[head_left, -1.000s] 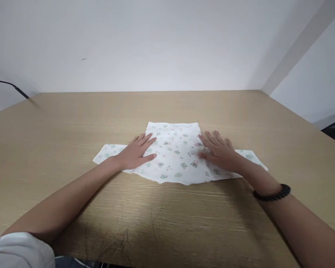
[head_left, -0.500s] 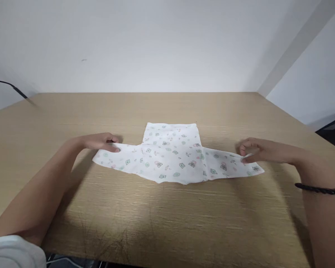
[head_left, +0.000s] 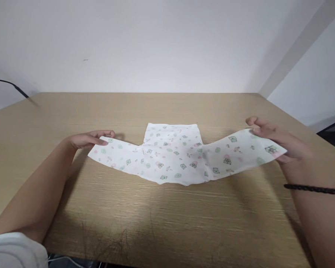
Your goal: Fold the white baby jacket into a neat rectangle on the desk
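Note:
A white baby top printed with small green and pink animals lies on the table, its two sleeves stretched out sideways. My left hand pinches the upper edge of the left sleeve near its end, thumb on top and fingers behind the cloth. The right sleeve is raised off the wood and slants upward to my right hand. That hand grips the sleeve's upper edge near the cuff, thumb in front, most fingers hidden behind the fabric. The middle of the top rests flat, with a crease beside the right sleeve.
The light wooden table reaches back to a white wall. A black cable comes in at the far left. A dark object stands beyond the table's right edge. Strands of hair hang blurred near the front.
My right hand has lifted the right sleeve up and outward. My left hand has shifted slightly left and raised the left sleeve's end a little. The top's middle has stayed put.

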Demonstrator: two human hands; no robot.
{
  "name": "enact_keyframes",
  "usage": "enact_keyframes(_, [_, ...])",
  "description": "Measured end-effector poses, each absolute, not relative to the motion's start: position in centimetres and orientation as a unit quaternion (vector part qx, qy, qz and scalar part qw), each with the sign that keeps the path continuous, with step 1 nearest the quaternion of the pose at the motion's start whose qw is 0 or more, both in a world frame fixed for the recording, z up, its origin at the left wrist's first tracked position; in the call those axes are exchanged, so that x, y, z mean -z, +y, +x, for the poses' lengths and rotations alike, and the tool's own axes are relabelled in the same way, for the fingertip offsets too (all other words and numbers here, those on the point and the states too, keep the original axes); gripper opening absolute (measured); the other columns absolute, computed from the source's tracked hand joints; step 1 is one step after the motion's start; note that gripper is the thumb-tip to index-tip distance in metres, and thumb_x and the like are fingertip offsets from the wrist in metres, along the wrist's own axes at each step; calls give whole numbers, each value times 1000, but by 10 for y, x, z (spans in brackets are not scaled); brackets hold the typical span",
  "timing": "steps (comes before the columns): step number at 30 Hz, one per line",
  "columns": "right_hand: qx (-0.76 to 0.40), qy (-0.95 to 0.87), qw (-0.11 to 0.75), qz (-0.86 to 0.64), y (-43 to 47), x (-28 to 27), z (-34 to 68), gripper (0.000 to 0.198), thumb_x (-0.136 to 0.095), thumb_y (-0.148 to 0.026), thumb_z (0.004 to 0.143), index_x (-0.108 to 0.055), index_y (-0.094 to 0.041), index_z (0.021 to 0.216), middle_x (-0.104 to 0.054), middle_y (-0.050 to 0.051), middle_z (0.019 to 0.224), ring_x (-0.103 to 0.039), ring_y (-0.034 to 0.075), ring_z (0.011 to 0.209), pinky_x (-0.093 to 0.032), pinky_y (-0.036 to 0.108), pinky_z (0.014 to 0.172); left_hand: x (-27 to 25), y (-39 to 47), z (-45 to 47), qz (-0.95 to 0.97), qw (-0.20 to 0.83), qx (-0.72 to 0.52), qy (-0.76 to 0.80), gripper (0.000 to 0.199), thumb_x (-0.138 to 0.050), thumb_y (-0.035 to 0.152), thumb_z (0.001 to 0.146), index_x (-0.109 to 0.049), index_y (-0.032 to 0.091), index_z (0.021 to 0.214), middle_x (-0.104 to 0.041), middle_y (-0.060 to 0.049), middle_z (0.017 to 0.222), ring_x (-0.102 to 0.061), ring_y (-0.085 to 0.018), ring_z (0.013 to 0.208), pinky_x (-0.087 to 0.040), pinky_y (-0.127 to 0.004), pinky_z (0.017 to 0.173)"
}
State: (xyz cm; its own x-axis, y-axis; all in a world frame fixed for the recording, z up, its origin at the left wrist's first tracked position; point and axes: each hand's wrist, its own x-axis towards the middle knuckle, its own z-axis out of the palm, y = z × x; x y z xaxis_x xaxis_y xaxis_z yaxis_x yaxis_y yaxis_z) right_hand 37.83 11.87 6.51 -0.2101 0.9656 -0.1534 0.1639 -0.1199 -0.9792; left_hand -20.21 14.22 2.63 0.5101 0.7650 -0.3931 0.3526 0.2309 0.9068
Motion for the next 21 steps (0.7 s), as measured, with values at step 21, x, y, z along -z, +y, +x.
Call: enact_keyframes(21, [-504,-784,52,-360,103,-35,284,30,-59,-46,88,-63,-19,100,-62,4,89,-55,17,79,-46,31,68,-40,124,-125,505,693,-423,293,47,-75,13,76,-51,24,116,-69,0,82,-70,-15,65,-58,-21,56])
